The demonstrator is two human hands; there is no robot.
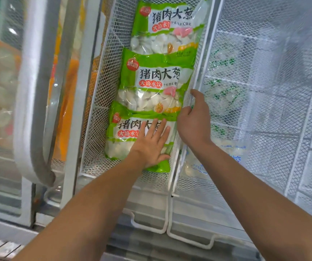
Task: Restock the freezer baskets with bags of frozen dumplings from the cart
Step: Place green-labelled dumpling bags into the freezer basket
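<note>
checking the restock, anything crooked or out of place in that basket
Nothing stands out: three green dumpling bags lie overlapped in a row in the mesh basket, labels up. The left hand presses the nearest bag flat.

Bright, even, cool white lighting throughout, seemingly from overhead. Soft, faint shadows only, a thin one under the left hand [152,143] on the nearest dumpling bag [130,140]. Glossy glare on the bag film, washing out part of the print near the fingers (characters on the middle bag [157,85] stay crisp). Sharpest in the centre; smeared and soft at the left edge, with the glass door frame [36,91] and orange packs [64,110] behind it blurred. Hazy, overexposed white over the right basket mesh [264,91]. Wide-angle bowing of straight rails toward the edges.
</note>
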